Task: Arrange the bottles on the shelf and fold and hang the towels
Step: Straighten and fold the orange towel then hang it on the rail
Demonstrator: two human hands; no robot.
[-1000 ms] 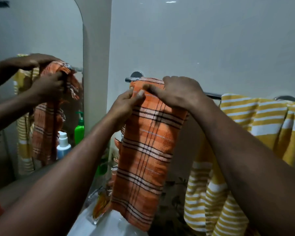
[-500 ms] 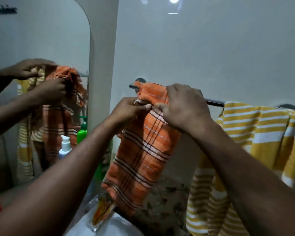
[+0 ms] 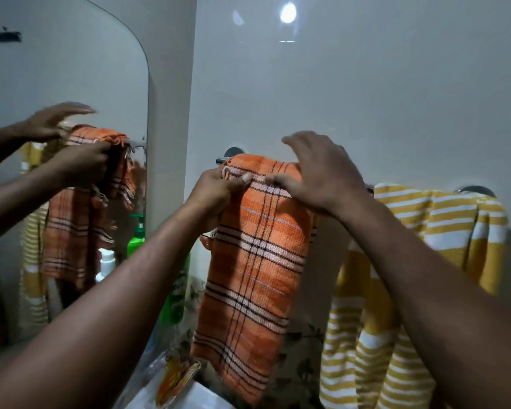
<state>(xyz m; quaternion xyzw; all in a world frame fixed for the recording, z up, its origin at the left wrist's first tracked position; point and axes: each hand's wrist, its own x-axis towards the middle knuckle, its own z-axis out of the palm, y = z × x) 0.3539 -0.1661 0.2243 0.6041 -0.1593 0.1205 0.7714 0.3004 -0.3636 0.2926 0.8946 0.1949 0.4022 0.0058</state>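
An orange plaid towel (image 3: pixel 254 267) hangs folded over the left end of a chrome towel bar (image 3: pixel 229 157) on the white wall. My left hand (image 3: pixel 219 187) pinches the towel's upper left edge just below the bar. Over the towel's top right my right hand (image 3: pixel 322 172) is spread with its fingers lifted and its thumb on the cloth. A yellow and white striped towel (image 3: pixel 425 261) is draped over the bar's right half. A green bottle (image 3: pixel 176 293) stands below, partly hidden behind my left forearm.
A mirror (image 3: pixel 56 69) on the left reflects my hands, both towels, a green pump bottle and a white bottle. An orange packet (image 3: pixel 176 379) lies on the white sink edge below. Floral tiles (image 3: pixel 301 349) run beneath the towels.
The orange towel now hangs straighter and flatter on the bar. My right hand has opened and lifted its fingers off the cloth; my left hand keeps its pinch. The view has tilted upward.
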